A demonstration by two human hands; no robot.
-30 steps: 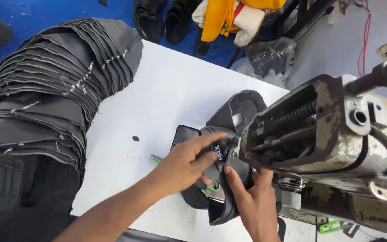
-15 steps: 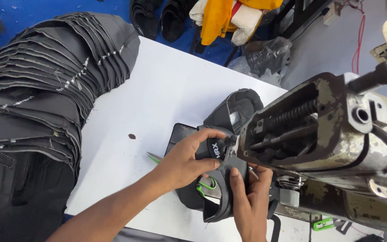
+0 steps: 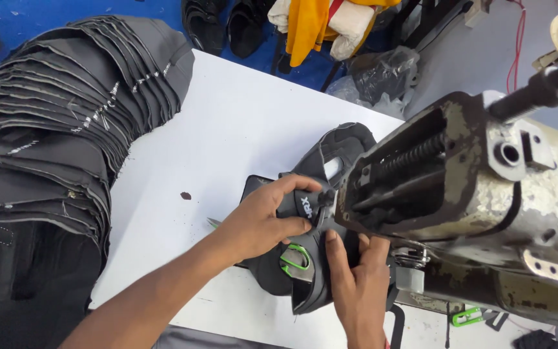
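Black shoe upper (image 3: 305, 258) at frame centre on white tabletop (image 3: 227, 142), nudged further under sewing machine head (image 3: 460, 194) than a second ago. Left hand (image 3: 259, 223) grip pinching its top edge; right hand (image 3: 356, 284) grip pressing lower edge flat. Piece seated for stitching, likely.

left hand (image 3: 263, 223): palm down, fingers curled, forearm stretched in from lower left
right hand (image 3: 356, 284): fingers pointing up, thumb spread, wrist low

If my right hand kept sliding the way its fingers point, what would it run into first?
Probably the underside of the sewing machine head: the right hand already rests on the black shoe upper and points up toward it, though depth is unclear.
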